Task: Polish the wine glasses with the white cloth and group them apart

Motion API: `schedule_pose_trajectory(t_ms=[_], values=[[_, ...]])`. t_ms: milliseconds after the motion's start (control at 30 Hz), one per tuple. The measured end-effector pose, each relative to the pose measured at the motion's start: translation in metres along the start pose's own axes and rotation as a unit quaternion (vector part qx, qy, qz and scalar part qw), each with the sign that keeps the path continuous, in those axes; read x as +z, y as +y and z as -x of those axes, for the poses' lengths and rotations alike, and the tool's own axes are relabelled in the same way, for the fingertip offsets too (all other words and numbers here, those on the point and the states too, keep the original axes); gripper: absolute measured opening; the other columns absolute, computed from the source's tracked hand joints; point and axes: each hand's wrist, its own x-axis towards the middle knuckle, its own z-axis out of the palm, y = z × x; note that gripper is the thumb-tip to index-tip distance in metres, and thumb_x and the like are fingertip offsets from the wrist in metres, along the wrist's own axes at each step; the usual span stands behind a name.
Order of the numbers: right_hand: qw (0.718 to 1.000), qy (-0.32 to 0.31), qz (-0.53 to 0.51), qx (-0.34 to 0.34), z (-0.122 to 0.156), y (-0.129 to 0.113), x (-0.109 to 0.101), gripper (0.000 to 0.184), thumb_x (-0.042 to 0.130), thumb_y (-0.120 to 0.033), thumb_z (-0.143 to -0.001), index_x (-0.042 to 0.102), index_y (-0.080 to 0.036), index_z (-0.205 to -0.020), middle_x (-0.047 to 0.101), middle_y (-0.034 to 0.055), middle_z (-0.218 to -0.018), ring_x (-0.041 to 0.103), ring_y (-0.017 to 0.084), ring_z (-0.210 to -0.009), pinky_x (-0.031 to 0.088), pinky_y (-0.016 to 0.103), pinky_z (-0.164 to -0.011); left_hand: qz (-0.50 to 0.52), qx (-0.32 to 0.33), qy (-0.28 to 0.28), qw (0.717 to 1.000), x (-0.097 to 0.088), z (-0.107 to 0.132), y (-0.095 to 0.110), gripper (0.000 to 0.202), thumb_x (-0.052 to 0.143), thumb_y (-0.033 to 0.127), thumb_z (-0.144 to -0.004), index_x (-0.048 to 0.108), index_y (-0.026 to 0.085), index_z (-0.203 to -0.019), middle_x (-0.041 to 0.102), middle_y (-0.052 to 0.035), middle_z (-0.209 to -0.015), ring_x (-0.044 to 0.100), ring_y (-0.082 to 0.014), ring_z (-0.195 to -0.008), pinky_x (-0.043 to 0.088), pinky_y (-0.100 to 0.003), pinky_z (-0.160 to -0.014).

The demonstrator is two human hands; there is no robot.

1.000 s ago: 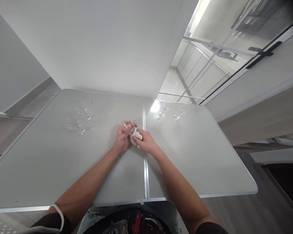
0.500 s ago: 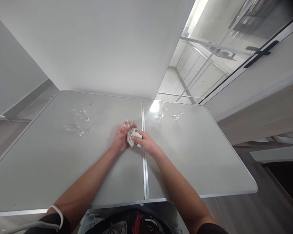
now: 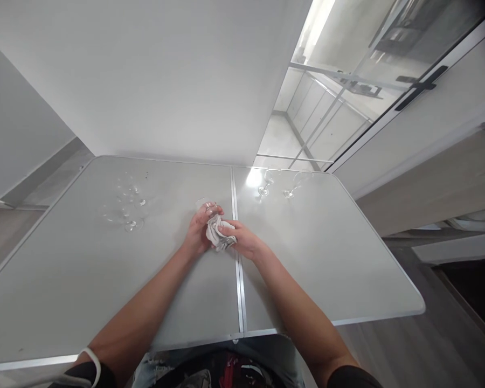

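Observation:
My left hand (image 3: pixel 198 233) is wrapped round a clear glass (image 3: pixel 205 206) held just above the middle of the grey folding table (image 3: pixel 105 280). My right hand (image 3: pixel 242 240) pinches a small white cloth (image 3: pixel 217 237) and presses it against the glass, beside the left hand. Both hands touch each other over the table's centre seam. Most of the glass is hidden by the fingers and the cloth.
Several clear stemmed glasses (image 3: pixel 126 207) stand in a group at the far left of the table. Two more stemmed glasses (image 3: pixel 281 184) stand at the far right, near a glass door. A white wall rises behind the table.
The hands have stayed at the same spot. The cloth has shifted lower along the glass and more of it hangs loose under my right fingers.

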Motion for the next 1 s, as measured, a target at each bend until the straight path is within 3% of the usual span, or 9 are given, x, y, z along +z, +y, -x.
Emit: schedule_pose_trajectory(t_ms=[133, 200, 300, 333, 400, 500, 633, 800, 1000], values=[[0.977, 0.067, 0.198, -0.045, -0.005, 0.008, 0.000, 0.027, 0.069, -0.043, -0.084, 0.064, -0.018, -0.092, 0.064, 0.0025, -0.082, 0.059, 0.018, -0.075, 0.048, 0.029, -0.069, -0.032, 0.024, 0.027, 0.999, 0.001, -0.002, -0.006, 0.047, 0.077, 0.048, -0.080, 0.060, 0.022, -0.116, 0.065, -0.0070, -0.107, 0.063, -0.0155, -0.080, 0.052, -0.029, -0.073], [0.907, 0.155, 0.377, -0.104, -0.008, 0.014, 0.002, 0.018, 0.061, -0.035, -0.088, 0.063, -0.018, -0.091, 0.065, 0.0049, -0.083, 0.059, 0.020, -0.078, 0.046, 0.030, -0.072, -0.046, 0.066, 0.049, 0.996, 0.001, -0.003, -0.008, 0.049, 0.082, 0.041, -0.078, 0.059, 0.024, -0.117, 0.066, -0.0061, -0.108, 0.064, -0.0163, -0.090, 0.051, -0.028, -0.081], [0.767, 0.237, 0.565, -0.191, -0.012, 0.020, 0.003, 0.016, 0.052, -0.026, -0.093, 0.064, -0.017, -0.099, 0.068, 0.0135, -0.094, 0.060, 0.026, -0.092, 0.044, 0.035, -0.082, -0.038, 0.099, 0.060, 0.993, 0.002, -0.004, -0.008, 0.052, 0.085, 0.036, -0.075, 0.058, 0.025, -0.117, 0.066, -0.0064, -0.111, 0.064, -0.0180, -0.102, 0.050, -0.029, -0.089], [0.748, 0.240, 0.586, -0.200, -0.012, 0.021, 0.003, 0.017, 0.050, -0.026, -0.094, 0.064, -0.018, -0.101, 0.068, 0.0143, -0.094, 0.060, 0.027, -0.092, 0.043, 0.035, -0.083, -0.029, 0.090, 0.053, 0.994, 0.001, -0.004, -0.007, 0.051, 0.084, 0.036, -0.075, 0.058, 0.025, -0.117, 0.066, -0.0071, -0.112, 0.064, -0.0187, -0.102, 0.051, -0.030, -0.088], [0.763, 0.241, 0.570, -0.187, -0.011, 0.020, 0.001, 0.018, 0.049, -0.029, -0.096, 0.064, -0.020, -0.098, 0.066, 0.0099, -0.084, 0.059, 0.024, -0.080, 0.042, 0.032, -0.076, -0.013, 0.065, 0.037, 0.997, 0.001, -0.004, -0.006, 0.050, 0.083, 0.040, -0.077, 0.058, 0.025, -0.117, 0.066, -0.0084, -0.113, 0.065, -0.0203, -0.099, 0.052, -0.032, -0.084], [0.832, 0.315, 0.420, -0.182, -0.008, 0.016, -0.007, 0.027, 0.046, -0.042, -0.099, 0.062, -0.021, -0.093, 0.060, 0.0028, -0.073, 0.054, 0.019, -0.068, 0.042, 0.028, -0.067, 0.004, 0.050, 0.029, 0.998, -0.001, -0.003, -0.005, 0.054, 0.084, 0.047, -0.075, 0.059, 0.025, -0.118, 0.066, -0.0097, -0.118, 0.064, -0.0232, -0.106, 0.053, -0.036, -0.087], [0.842, 0.466, 0.159, -0.221, -0.011, 0.013, -0.018, 0.035, 0.048, -0.051, -0.095, 0.061, -0.019, -0.104, 0.065, 0.0054, -0.092, 0.058, 0.019, -0.083, 0.047, 0.028, -0.073, 0.026, 0.088, 0.063, 0.994, -0.004, -0.006, -0.005, 0.054, 0.087, 0.038, -0.073, 0.057, 0.031, -0.117, 0.060, -0.0069, -0.130, 0.059, -0.0218, -0.119, 0.052, -0.039, -0.098], [0.935, 0.316, 0.040, -0.157, -0.025, 0.023, -0.009, 0.040, 0.064, -0.051, -0.084, 0.067, -0.017, -0.105, 0.069, 0.0063, -0.091, 0.063, 0.020, -0.080, 0.051, 0.030, -0.072, 0.012, 0.137, 0.063, 0.989, -0.004, -0.009, -0.004, 0.061, 0.090, 0.023, -0.069, 0.054, 0.035, -0.117, 0.054, -0.0032, -0.131, 0.056, -0.0201, -0.121, 0.049, -0.047, -0.107], [0.915, 0.371, 0.100, -0.128, -0.028, 0.034, -0.011, 0.035, 0.075, -0.040, -0.070, 0.073, -0.015, -0.094, 0.068, 0.0018, -0.078, 0.057, 0.016, -0.067, 0.047, 0.026, -0.062, -0.044, 0.146, 0.030, 0.988, 0.002, -0.005, -0.004, 0.064, 0.091, 0.023, -0.068, 0.053, 0.035, -0.118, 0.052, -0.0036, -0.127, 0.058, -0.0204, -0.118, 0.048, -0.047, -0.109]])
